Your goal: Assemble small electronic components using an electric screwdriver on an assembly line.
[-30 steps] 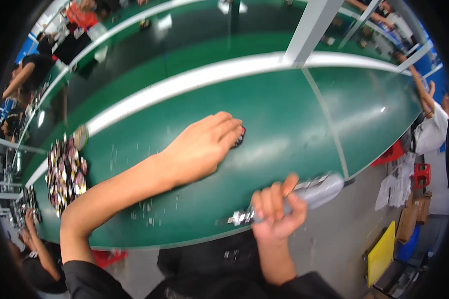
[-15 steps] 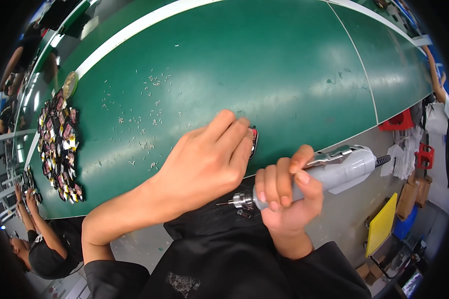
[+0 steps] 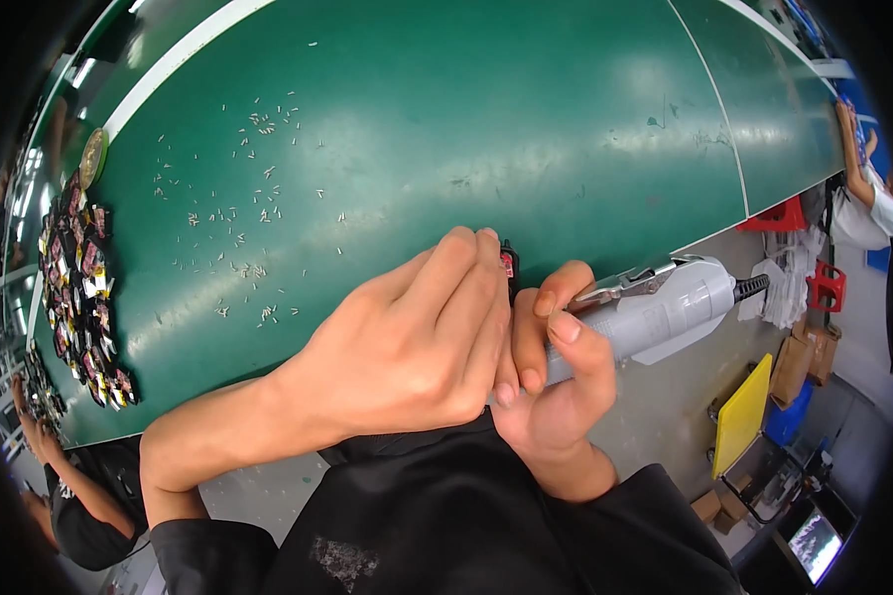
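Note:
A small black device (image 3: 509,262) with a red patch shows past the fingertips of my left hand (image 3: 407,342), at the near edge of the green table (image 3: 566,109). The fingers of that hand are closed on it and cover most of it. My right hand (image 3: 561,372) is wrapped round a grey electric screwdriver (image 3: 665,312), its cable end pointing right. Both hands touch or nearly touch, and the left one hides the screwdriver's bit. Whether the bit meets the device cannot be seen.
Loose small screws (image 3: 268,203) lie scattered on the table to the left. Beyond them are a heap of small black devices (image 3: 79,297) and a round dish (image 3: 93,159). A co-worker (image 3: 94,511) sits at the lower left. Red stools (image 3: 826,288) and a yellow board (image 3: 742,415) stand right.
The screwdriver and my right hand have come left against my left hand, and the bit has gone out of sight behind it. The view has shifted, so table items appear farther left.

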### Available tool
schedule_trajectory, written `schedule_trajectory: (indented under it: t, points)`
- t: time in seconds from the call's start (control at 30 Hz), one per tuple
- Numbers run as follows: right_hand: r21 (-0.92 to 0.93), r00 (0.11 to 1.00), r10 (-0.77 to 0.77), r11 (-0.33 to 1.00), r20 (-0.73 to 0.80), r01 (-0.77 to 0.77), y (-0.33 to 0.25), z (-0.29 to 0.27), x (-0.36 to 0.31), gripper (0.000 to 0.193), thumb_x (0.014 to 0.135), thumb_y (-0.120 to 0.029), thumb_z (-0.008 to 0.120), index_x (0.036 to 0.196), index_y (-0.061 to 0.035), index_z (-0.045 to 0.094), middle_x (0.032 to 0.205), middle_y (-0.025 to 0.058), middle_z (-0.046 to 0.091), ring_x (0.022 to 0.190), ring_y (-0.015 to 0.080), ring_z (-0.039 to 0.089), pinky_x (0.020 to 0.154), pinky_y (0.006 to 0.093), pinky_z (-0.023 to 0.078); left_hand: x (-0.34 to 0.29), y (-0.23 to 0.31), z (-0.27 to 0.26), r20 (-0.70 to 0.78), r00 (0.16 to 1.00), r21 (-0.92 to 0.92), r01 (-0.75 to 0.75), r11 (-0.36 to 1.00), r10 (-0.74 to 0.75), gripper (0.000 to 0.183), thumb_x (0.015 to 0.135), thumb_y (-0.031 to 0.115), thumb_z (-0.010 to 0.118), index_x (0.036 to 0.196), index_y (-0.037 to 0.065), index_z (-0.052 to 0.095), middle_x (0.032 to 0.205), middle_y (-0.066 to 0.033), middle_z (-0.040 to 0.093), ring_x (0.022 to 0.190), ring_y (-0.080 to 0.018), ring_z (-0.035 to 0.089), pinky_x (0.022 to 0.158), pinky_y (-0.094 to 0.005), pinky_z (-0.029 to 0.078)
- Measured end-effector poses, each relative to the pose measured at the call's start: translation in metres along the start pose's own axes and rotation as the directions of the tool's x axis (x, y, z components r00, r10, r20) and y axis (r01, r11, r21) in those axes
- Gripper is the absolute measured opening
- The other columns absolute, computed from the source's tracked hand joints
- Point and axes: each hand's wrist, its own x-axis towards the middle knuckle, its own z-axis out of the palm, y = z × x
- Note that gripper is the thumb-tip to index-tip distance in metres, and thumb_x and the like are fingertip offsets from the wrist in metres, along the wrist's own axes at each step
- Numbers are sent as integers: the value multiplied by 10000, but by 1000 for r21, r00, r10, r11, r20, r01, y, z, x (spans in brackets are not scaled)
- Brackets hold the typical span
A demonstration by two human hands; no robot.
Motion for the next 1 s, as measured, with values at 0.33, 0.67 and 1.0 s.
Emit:
schedule_trajectory:
  t: [0.33,0.67,1.0]
  points:
    - [-42,851,-109,988,515,152,-87,-1,44,161,933,-225,461,954,-71,417,514,0,436,414,117,438,495,290,387,-2,-1,-4,163,986,-144,67,987,-43,413,582,-1,659,953,-176,604,1099,-276,588,927,-340,606,672,-361,562]
    - [-225,841,-62,950,537,214,-86,3,77,201,943,-254,423,965,-54,443,522,-17,413,444,106,425,549,272,354,-10,-5,9,38,999,4,-33,999,33,393,543,-9,633,899,-176,637,1002,-285,628,882,-346,624,716,-358,576]
    - [-246,834,-102,930,542,274,-82,2,76,147,926,-222,444,879,-87,416,511,-20,407,425,94,419,542,267,371,-12,-1,10,-1,1000,-18,-3,1000,3,398,505,-39,599,878,-172,636,972,-281,633,858,-348,626,681,-350,579]
